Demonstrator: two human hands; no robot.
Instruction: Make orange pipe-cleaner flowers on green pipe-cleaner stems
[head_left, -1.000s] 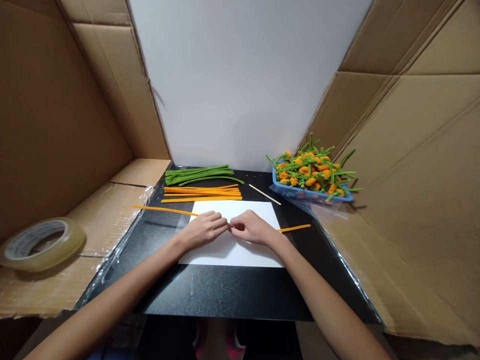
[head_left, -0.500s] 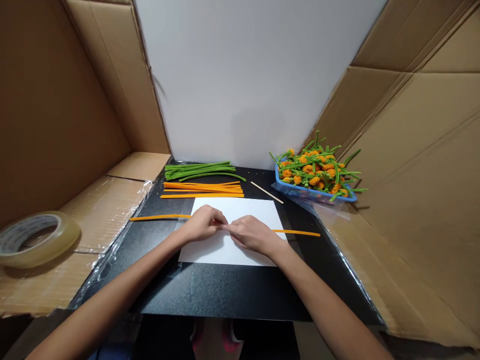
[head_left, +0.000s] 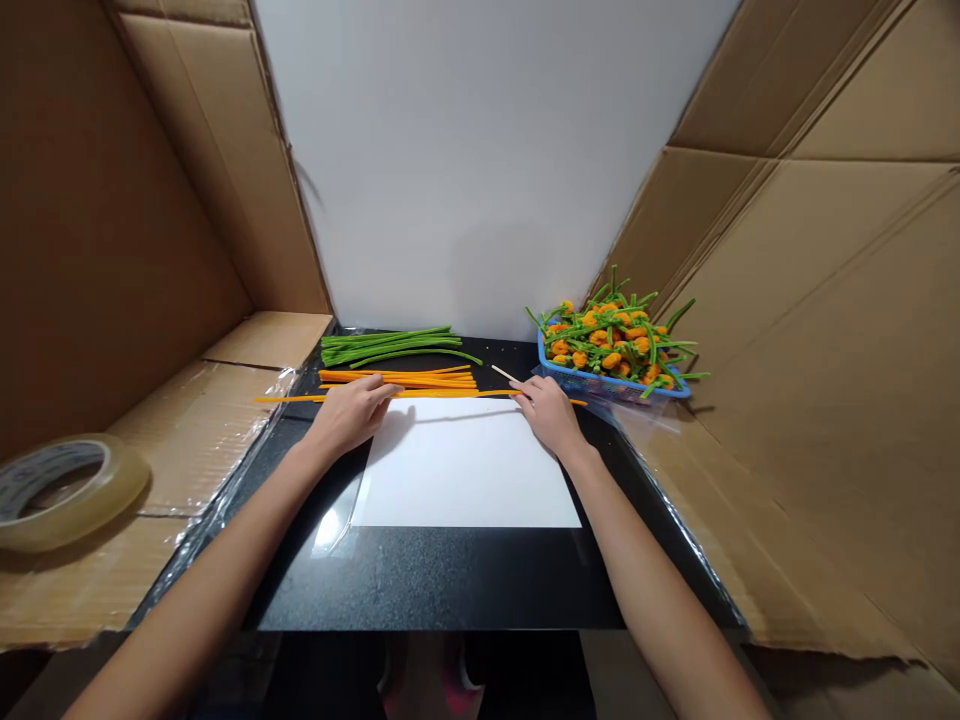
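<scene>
A long orange pipe cleaner (head_left: 439,393) stretches between my two hands along the far edge of the white paper (head_left: 465,470). My left hand (head_left: 351,412) is closed on it, and its tail sticks out to the left. My right hand (head_left: 551,410) pinches it farther along, with a short end showing on the right. Partly hidden by the right fingers is a thin wooden stick (head_left: 504,373); whether they touch it I cannot tell. Right behind the held strand lies a bundle of orange pipe cleaners (head_left: 435,378).
Green pipe cleaners (head_left: 390,346) lie at the back of the black table (head_left: 450,580). A blue basket (head_left: 615,385) of orange and green pipe-cleaner pieces stands back right. A tape roll (head_left: 124,480) rests on cardboard at left. Cardboard walls (head_left: 825,350) flank both sides.
Both hands have moved apart and away from me, from the middle of the paper to its far edge. The orange pipe cleaner has gone with them. The view has shifted slightly.
</scene>
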